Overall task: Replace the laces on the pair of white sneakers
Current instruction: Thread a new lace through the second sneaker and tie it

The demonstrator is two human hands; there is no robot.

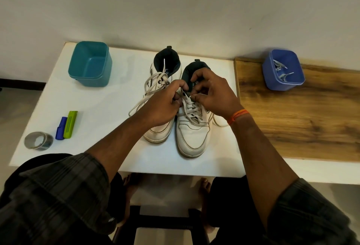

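Observation:
Two white sneakers stand side by side on the white table (97,100), toes toward me. The left sneaker (158,130) has loose white lace hanging off its left side. Over the right sneaker (192,133), both hands work at the top eyelets. My left hand (163,104) pinches the white lace (190,108) near the tongue. My right hand (212,93), with an orange wristband, pinches the lace's other strand just beside it. The lace's upper crossings are hidden under the fingers.
An empty teal bin (90,63) sits back left. A blue bin (283,69) holding grey laces stands on the wooden board (302,120) at right. A tape roll (38,140), a blue tool (60,129) and a green tool (70,124) lie front left.

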